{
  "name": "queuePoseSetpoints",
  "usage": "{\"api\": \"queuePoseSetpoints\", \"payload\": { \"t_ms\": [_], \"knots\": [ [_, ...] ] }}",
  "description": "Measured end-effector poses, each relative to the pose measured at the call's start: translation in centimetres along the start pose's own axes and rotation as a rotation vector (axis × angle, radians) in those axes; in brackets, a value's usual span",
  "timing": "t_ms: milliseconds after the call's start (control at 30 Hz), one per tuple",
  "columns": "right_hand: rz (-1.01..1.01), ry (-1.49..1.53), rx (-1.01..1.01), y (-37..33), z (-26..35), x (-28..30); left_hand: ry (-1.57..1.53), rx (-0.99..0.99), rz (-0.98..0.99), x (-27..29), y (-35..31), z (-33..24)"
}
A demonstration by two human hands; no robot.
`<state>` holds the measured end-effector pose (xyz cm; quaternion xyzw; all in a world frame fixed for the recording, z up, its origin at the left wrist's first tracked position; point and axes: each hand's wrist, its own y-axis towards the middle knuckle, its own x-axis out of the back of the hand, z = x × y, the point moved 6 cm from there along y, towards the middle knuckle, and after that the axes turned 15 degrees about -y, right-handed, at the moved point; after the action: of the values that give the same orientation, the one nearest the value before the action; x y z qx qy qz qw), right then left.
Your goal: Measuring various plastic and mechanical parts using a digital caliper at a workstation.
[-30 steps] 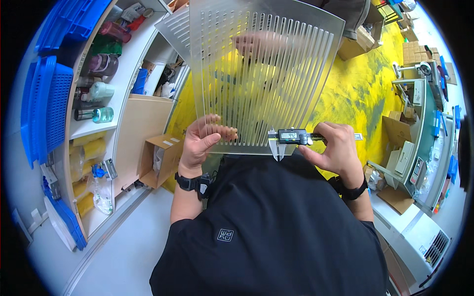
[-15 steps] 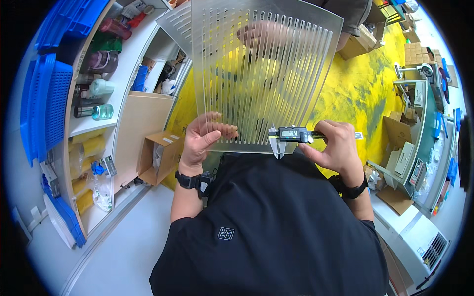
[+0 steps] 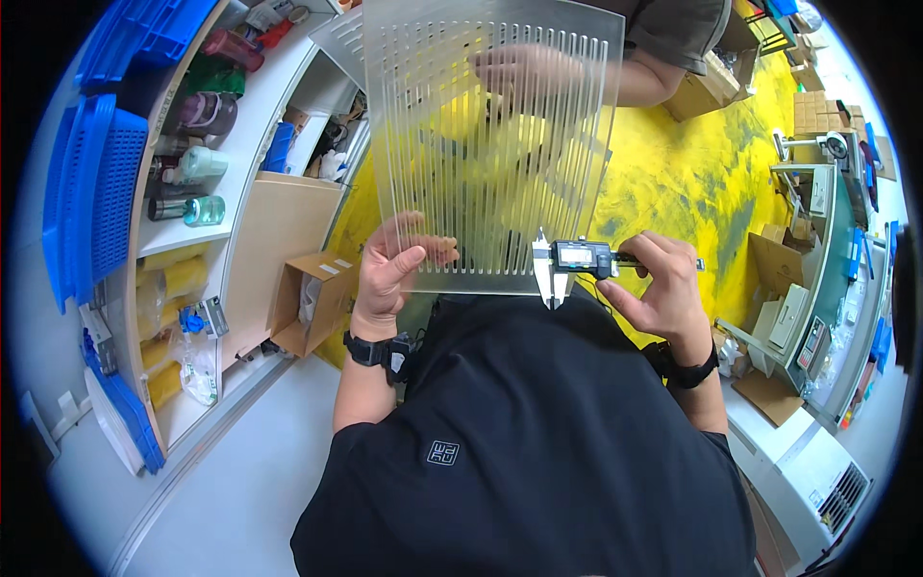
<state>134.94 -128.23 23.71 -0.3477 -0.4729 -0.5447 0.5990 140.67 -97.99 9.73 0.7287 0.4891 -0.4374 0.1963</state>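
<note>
My left hand [image 3: 392,269] grips the near left edge of a clear plastic panel [image 3: 486,281] cut with rows of long slots, thumb in front and fingers seen through it. My right hand [image 3: 663,284] is closed round the beam of a digital caliper [image 3: 582,258] with a black body and small display. The caliper's silver jaws point toward me by the panel's near right corner; whether they touch it I cannot tell. Another person's hand [image 3: 524,69], blurred through the plastic, is behind the panel's far part.
Shelves with bottles [image 3: 204,211] and blue baskets [image 3: 96,192] stand on the left, above an open cardboard box [image 3: 312,303]. The floor [image 3: 692,183] is yellow with dark patches. A workbench [image 3: 835,250] with boxes and tools runs along the right.
The panel has shifted left at its right side. The caliper has moved slightly right with my right hand. More of the other person's forearm shows beside the panel.
</note>
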Motion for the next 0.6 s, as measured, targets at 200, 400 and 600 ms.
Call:
{"api": "queuePoseSetpoints", "payload": {
  "t_ms": [200,400,600],
  "knots": [
    [-0.018,-0.049,0.055,-0.2,-0.1,0.3,-0.018,-0.055,-0.024,0.6,-0.3,-0.9],
    [-0.110,-0.017,0.009,-0.6,-1.0,0.3,-0.018,-0.102,-0.052,0.6,-1.0,-2.5],
    [-0.176,0.043,-0.107,-1.3,-3.3,0.0,-0.049,-0.280,-0.228,4.6,-4.2,-6.8]
  ]
}}
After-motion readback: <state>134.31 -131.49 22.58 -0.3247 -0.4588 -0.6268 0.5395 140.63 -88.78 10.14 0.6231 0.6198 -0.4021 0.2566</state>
